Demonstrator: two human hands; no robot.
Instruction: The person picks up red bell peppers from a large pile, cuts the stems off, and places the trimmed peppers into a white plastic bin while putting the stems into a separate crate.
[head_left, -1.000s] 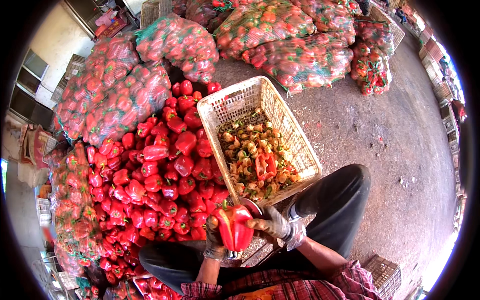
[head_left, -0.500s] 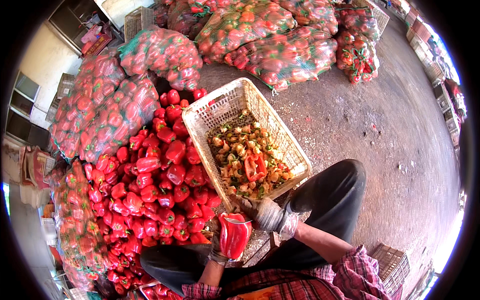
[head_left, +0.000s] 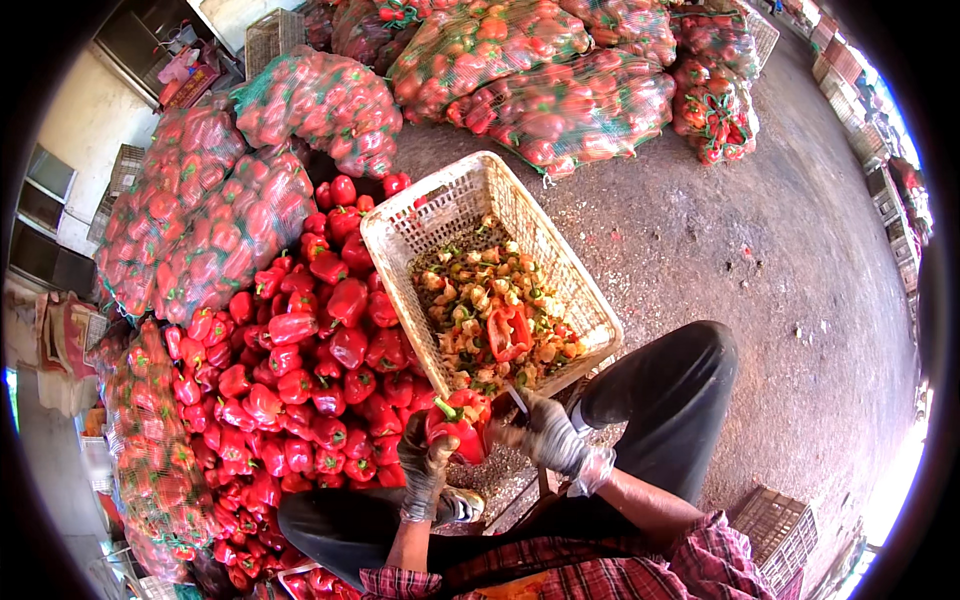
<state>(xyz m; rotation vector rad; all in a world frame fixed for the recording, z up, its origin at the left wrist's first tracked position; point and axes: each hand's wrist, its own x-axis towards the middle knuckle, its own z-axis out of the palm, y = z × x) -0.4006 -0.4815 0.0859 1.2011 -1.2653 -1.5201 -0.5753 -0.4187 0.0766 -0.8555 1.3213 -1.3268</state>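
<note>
My left hand (head_left: 424, 468), in a soiled grey glove, is closed around a red bell pepper (head_left: 460, 428). The pepper's green stem points up and left. Just to its right is my right hand (head_left: 550, 437), gloved and with a clear plastic band at the wrist. Its fingers are closed on a thin, pale tool that looks like a small knife (head_left: 517, 398), its blade pointing up over the crate's near edge. The handle is hidden in the fist. Beyond my hands a cream plastic crate (head_left: 590, 290) holds cut pepper cores and one open red pepper piece (head_left: 509, 333).
A large heap of red bell peppers (head_left: 290, 385) lies left of the crate. Mesh sacks of peppers (head_left: 240, 210) stand behind the heap, and more sacks (head_left: 570, 110) lie at the far side. Another crate (head_left: 775, 530) sits at lower right, past my bent knee (head_left: 700, 350).
The pepper in my left hand has moved up and turned, so its stem end now shows. My right hand has shifted slightly right, and the pale blade now stands clear of the pepper.
</note>
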